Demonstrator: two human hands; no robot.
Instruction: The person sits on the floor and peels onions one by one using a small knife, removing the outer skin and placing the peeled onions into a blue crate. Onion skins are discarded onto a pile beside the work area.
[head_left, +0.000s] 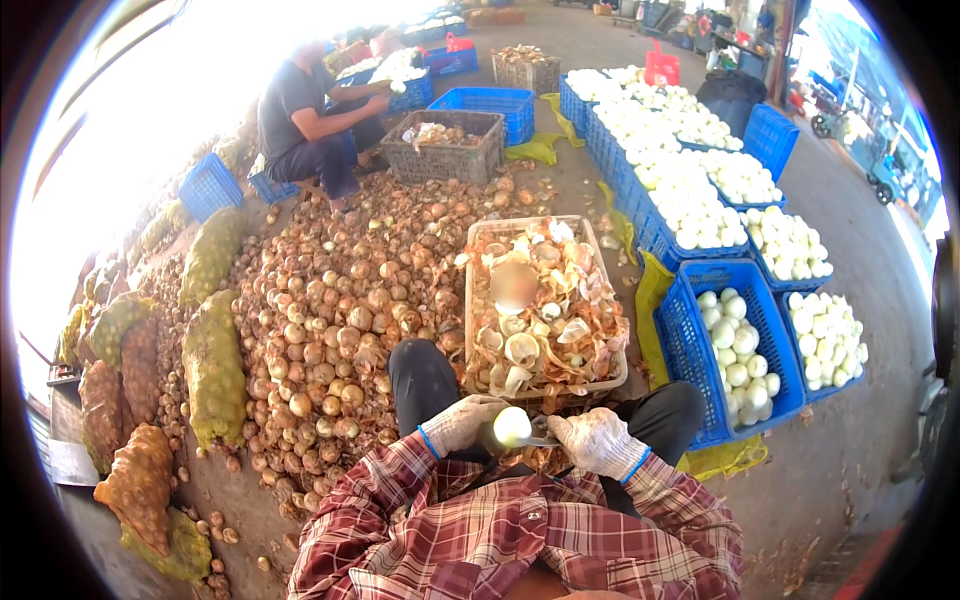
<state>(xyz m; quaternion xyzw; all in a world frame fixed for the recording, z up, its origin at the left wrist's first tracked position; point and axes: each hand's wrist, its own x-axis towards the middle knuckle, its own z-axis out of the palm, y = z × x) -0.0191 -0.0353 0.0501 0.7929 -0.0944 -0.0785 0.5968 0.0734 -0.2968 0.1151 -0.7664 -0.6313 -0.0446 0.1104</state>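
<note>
My left hand (466, 424), in a pale knitted work glove, grips a peeled white onion (512, 427) above my lap. In my right hand (598, 441), gloved the same way, is a knife (541, 442) whose blade lies close against the onion's lower right side. The glove hides most of the knife's handle. Just beyond my hands stands a pale plastic crate (609, 384) heaped with onion skins (574, 300) and cut onion ends. A blurred round patch covers part of that heap.
Unpeeled onions (352, 315) spread over the floor at left, beside filled mesh sacks (215, 367). A blue crate (679, 360) of peeled onions (739, 352) stands at right, with more full crates beyond. Another person (315, 112) sits by a dark crate (442, 157) of skins.
</note>
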